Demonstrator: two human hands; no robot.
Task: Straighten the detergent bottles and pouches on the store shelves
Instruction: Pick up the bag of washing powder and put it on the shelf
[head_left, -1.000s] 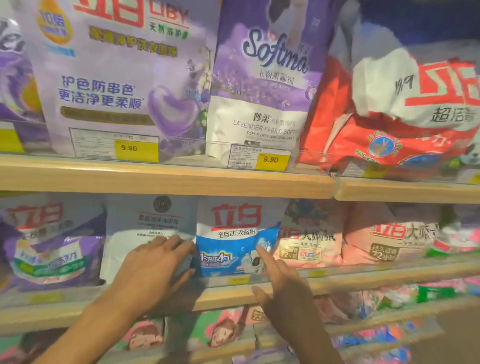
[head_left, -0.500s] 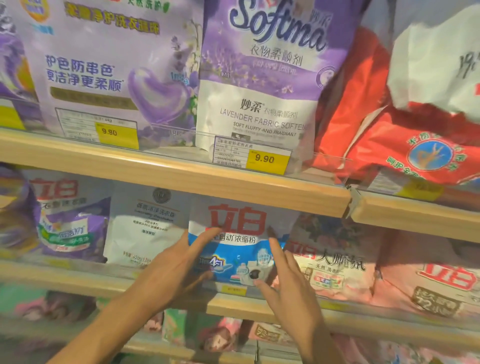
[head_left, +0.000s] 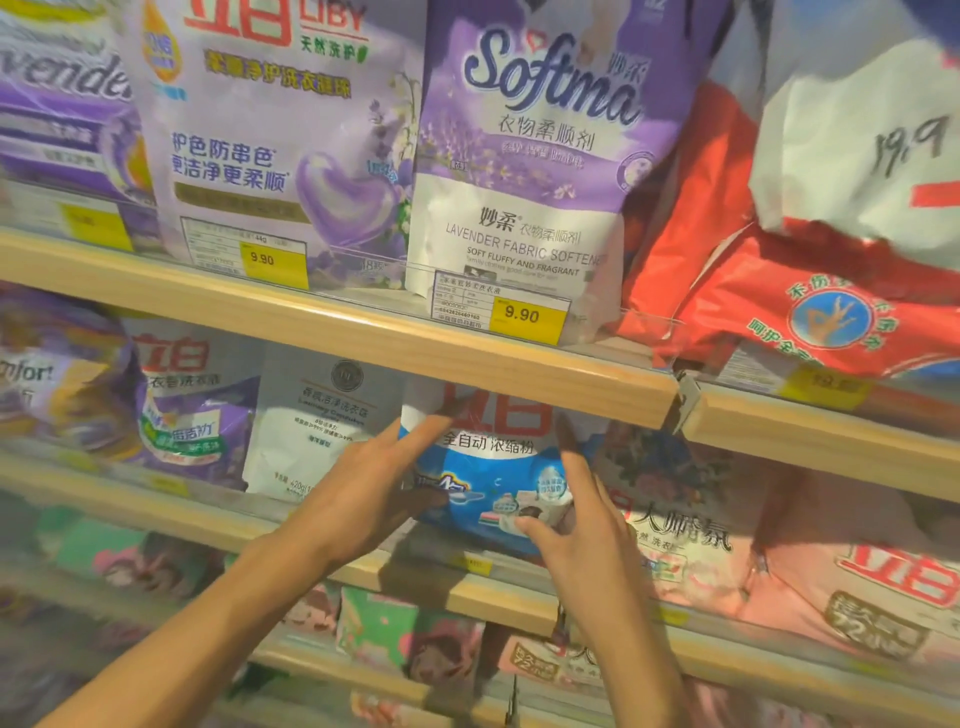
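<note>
We're bracketing the blue-and-white pouch (head_left: 493, 467) on the middle shelf (head_left: 509, 603). Our left grip (head_left: 363, 493) is lying flat-fingered along its left edge, and our right grip (head_left: 587, 525) is spread wide, thumb on the front, fingers running up the right edge, neither closing round it. The bag is looking soft, so we're risking a slump over the rail if we're pressing unevenly, or shoving the white pouch (head_left: 311, 431) and pink pouch (head_left: 685, 525) beside it askew.
</note>
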